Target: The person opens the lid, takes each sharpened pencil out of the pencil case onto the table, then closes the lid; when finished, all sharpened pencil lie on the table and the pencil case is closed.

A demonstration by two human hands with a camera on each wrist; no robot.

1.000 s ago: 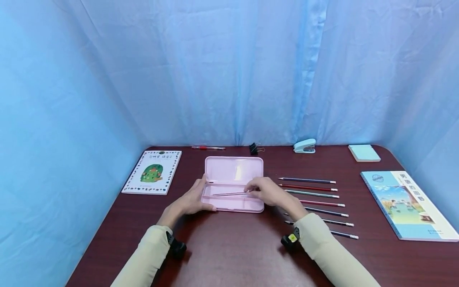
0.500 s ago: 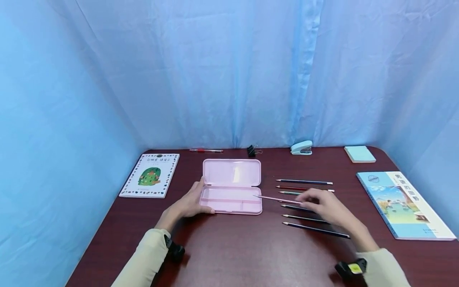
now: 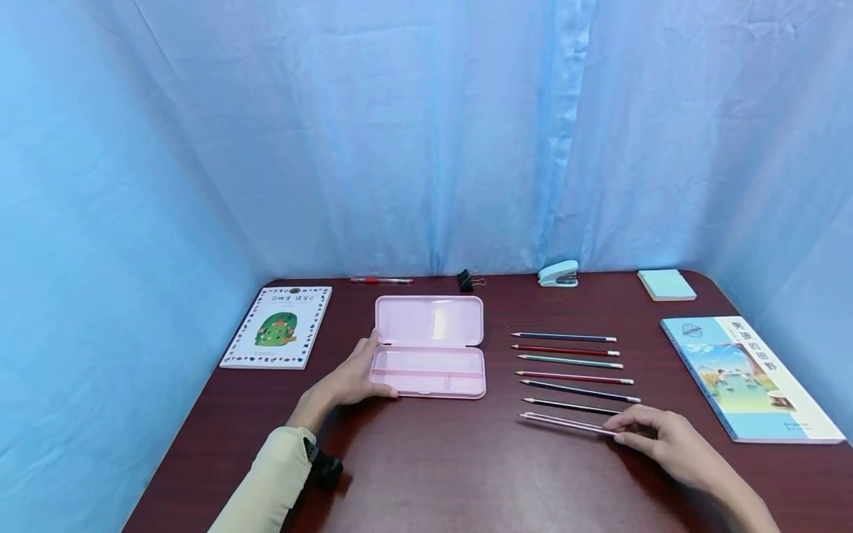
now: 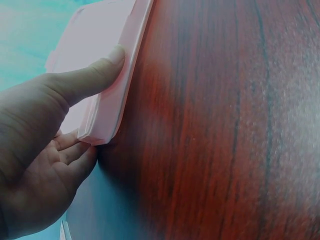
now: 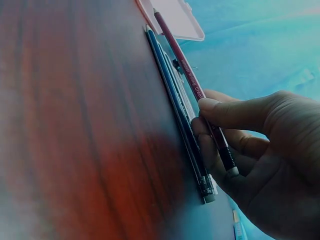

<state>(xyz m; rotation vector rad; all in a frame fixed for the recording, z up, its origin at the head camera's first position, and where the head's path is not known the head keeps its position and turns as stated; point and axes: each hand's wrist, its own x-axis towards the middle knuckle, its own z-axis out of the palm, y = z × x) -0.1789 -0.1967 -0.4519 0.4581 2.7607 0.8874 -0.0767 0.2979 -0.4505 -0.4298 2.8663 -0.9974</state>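
Observation:
A pink pencil case (image 3: 416,359) lies with its lid raised back, its long and short compartments bare. My left hand (image 3: 349,377) holds its left end. In the left wrist view the thumb (image 4: 102,72) lies over the front wall and the other fingers bend behind the case's end. At the right, my right hand (image 3: 666,440) pinches a dark red pencil (image 5: 182,57) between thumb and fingertips near its white eraser end. The held pencil hangs close over the nearest of a row of pencils (image 3: 576,388), tips pointing left.
A white picture book (image 3: 276,326) lies left, a blue textbook (image 3: 753,381) right. Along the back edge are a red pen (image 3: 382,280), a black binder clip (image 3: 466,280), a pale blue stapler (image 3: 558,274) and a notepad (image 3: 666,285). Blue curtains (image 3: 426,141) surround the table.
My right hand has lifted the pencil out of the case and carried it right and toward the front of the row. The left hand stays on the case.

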